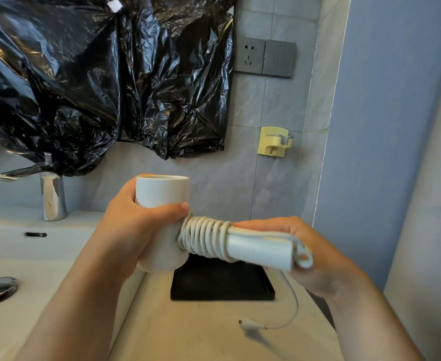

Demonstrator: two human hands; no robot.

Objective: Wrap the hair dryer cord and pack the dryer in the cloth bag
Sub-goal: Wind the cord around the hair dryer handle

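A white hair dryer (162, 190) is held over the counter with its barrel upright and its handle (259, 252) pointing right. My left hand (133, 225) grips the barrel around its middle. Several turns of the white cord (205, 239) are coiled tightly around the handle near the barrel. My right hand (313, 254) holds the handle's far end, with a loop of cord passing over it. The free end of the cord hangs down to the plug (250, 324), which hovers blurred just above the countertop. No cloth bag is in view.
A black tray (222, 285) lies on the beige countertop (188, 334) under the dryer. The white sink (32, 256) with chrome faucet (51, 194) is at left. Black plastic sheeting (84, 74) covers the mirror. A wall socket (249, 56) and yellow holder (274, 142) are on the tiles.
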